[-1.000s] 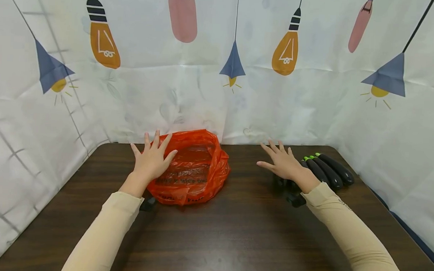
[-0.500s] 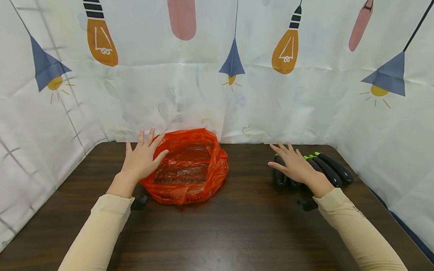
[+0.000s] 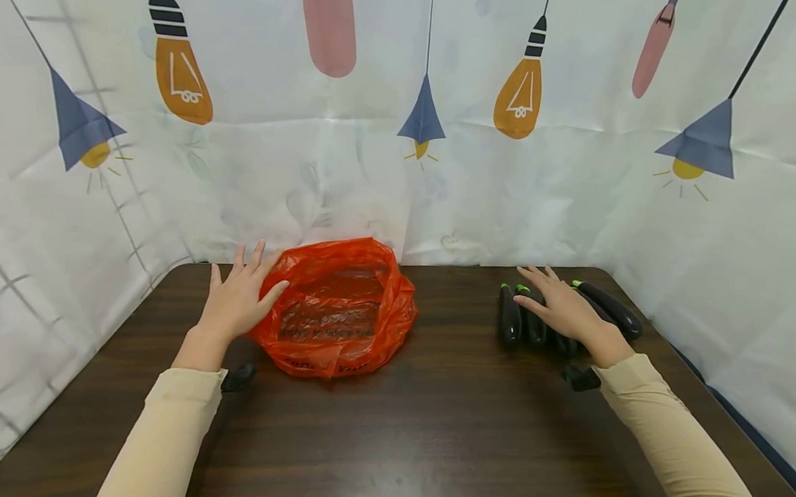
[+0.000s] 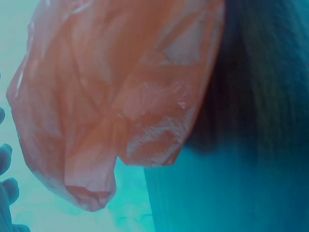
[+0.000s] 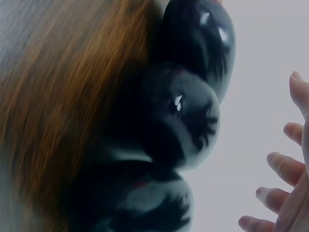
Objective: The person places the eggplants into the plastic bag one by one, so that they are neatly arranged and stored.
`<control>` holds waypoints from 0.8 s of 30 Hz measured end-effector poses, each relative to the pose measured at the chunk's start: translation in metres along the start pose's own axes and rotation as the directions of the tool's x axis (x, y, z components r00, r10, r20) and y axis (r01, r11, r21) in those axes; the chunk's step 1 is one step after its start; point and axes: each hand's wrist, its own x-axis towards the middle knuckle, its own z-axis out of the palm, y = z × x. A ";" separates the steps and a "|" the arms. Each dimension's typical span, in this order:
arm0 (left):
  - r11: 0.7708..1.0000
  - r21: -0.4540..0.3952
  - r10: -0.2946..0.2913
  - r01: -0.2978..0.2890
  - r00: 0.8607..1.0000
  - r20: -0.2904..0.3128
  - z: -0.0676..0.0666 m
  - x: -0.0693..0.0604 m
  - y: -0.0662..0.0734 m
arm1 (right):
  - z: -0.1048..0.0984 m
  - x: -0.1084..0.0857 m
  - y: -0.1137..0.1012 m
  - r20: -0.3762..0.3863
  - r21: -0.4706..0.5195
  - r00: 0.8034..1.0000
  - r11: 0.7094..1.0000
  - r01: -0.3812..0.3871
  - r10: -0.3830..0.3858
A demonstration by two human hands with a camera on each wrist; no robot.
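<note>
At the left of the counter [image 3: 391,438], the left hand [image 3: 233,301] is beside the red bag [image 3: 333,305], fingers spread, grip wide and holding nothing; the thumb overlaps the bag in the head view, but the left wrist view shows the fingers apart from it. The bag sits left of centre, mouth gaping, with no eggplant to be made out inside. On the right, the eggplants [image 3: 533,323] lie side by side on the counter, green tips toward the back, partly hidden by the right hand [image 3: 560,305], poised over them without contact, its grip also wide and bare. As things lie, the work looks barely begun: bag spread, eggplants laid out, all the handling seemingly left to do.
</note>
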 end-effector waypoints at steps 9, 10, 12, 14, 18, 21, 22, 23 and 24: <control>1.000 -0.019 0.003 -0.003 1.000 0.001 0.007 -0.006 -0.003 | -0.005 -0.013 0.014 -0.022 0.068 0.999 0.997 -0.038 0.040; 1.000 -0.024 0.001 -0.001 1.000 0.000 0.009 -0.006 -0.004 | -0.006 -0.015 0.016 -0.027 0.076 0.999 0.996 -0.040 0.042; 0.999 -0.035 0.001 -0.001 1.000 -0.003 0.011 -0.008 -0.005 | -0.008 -0.019 0.020 -0.035 0.087 0.998 0.995 -0.041 0.044; 0.999 -0.045 0.001 -0.001 1.000 -0.008 0.012 -0.009 -0.006 | -0.010 -0.022 0.024 -0.039 0.093 0.998 0.995 -0.043 0.046; 0.998 -0.069 0.000 -0.001 1.000 -0.018 0.013 -0.011 -0.010 | -0.013 -0.025 0.032 -0.062 0.098 0.996 0.994 -0.054 0.061; 0.997 -0.083 -0.004 0.003 1.000 -0.018 0.012 -0.013 -0.012 | -0.015 -0.026 0.038 -0.093 0.082 0.992 0.994 -0.075 0.082; 0.996 -0.087 -0.006 0.004 1.000 -0.018 0.012 -0.013 -0.013 | -0.015 -0.026 0.040 -0.101 0.077 0.991 0.993 -0.085 0.093; 0.996 -0.089 -0.007 0.006 1.000 -0.019 0.012 -0.014 -0.013 | -0.015 -0.026 0.041 -0.108 0.072 0.989 0.993 -0.093 0.100; 0.996 -0.092 -0.008 0.006 1.000 -0.017 0.013 -0.014 -0.014 | -0.016 -0.028 0.044 -0.112 0.071 0.987 0.992 -0.104 0.111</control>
